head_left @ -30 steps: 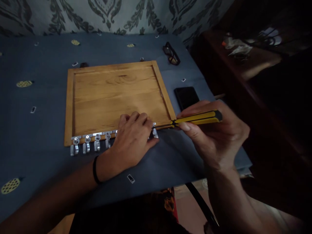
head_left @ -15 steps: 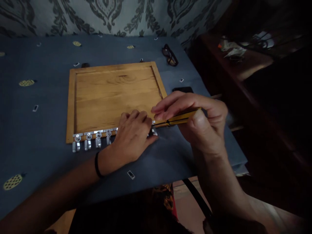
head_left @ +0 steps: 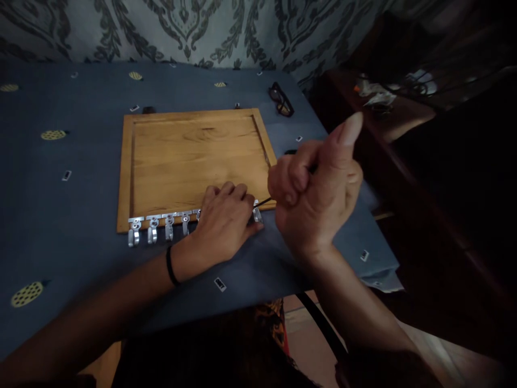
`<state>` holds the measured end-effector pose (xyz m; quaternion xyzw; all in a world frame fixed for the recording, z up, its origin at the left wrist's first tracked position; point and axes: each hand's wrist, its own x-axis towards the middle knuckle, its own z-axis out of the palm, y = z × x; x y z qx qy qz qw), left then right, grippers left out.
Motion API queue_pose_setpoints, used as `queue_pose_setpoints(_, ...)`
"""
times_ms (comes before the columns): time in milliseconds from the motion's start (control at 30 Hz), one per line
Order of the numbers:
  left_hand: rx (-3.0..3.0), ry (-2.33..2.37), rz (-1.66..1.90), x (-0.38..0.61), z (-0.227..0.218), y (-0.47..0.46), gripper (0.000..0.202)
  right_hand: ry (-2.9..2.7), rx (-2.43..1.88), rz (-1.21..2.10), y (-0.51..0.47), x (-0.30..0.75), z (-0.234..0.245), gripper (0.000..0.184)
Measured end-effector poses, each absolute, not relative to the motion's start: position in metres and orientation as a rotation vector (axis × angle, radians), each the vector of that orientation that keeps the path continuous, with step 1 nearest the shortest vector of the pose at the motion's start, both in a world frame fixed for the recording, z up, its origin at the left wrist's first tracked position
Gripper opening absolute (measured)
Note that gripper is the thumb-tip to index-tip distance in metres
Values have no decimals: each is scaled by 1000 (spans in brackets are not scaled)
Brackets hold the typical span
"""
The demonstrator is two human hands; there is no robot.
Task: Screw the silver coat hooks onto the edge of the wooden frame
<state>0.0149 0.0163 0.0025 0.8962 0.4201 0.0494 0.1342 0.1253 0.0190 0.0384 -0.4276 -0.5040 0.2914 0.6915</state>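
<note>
A wooden board [head_left: 194, 167] with a raised frame lies on the table. Along its near edge runs a metal hook rail [head_left: 161, 216] with several silver hooks. My left hand [head_left: 226, 218] is curled over the rail's right part, thumb on the near side, covering some hooks. My right hand [head_left: 317, 186] is wrapped round a screwdriver, its handle hidden in the fist and the thumb raised. The thin dark shaft of the screwdriver [head_left: 263, 202] points left to the rail's right end, beside my left fingers; its tip contact is unclear.
A blue patterned cloth [head_left: 81, 205] covers the table. Dark-framed glasses [head_left: 280, 99] lie beyond the board's far right corner. A dark object [head_left: 291, 152] is partly hidden behind my right hand. To the right stands dark furniture [head_left: 420, 188] with clutter on it.
My right hand has turned from a loose fingertip hold, with the yellow and black handle showing, to a closed fist that hides the handle. The left hand stays at the rail.
</note>
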Motion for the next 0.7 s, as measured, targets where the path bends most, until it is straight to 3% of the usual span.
queue_pose_setpoints(200, 2610, 1207, 157, 13, 1, 16, 30, -988, -1175, 414, 16, 112, 35, 55)
queue_pose_setpoints(533, 2593, 1224, 121, 13, 5, 16, 35, -1299, -1013, 735, -1, 154, 19, 34)
queue_pose_setpoints(700, 2622, 1220, 172, 12, 3, 15, 34, -1508, -1112, 696, -11, 172, 8, 47)
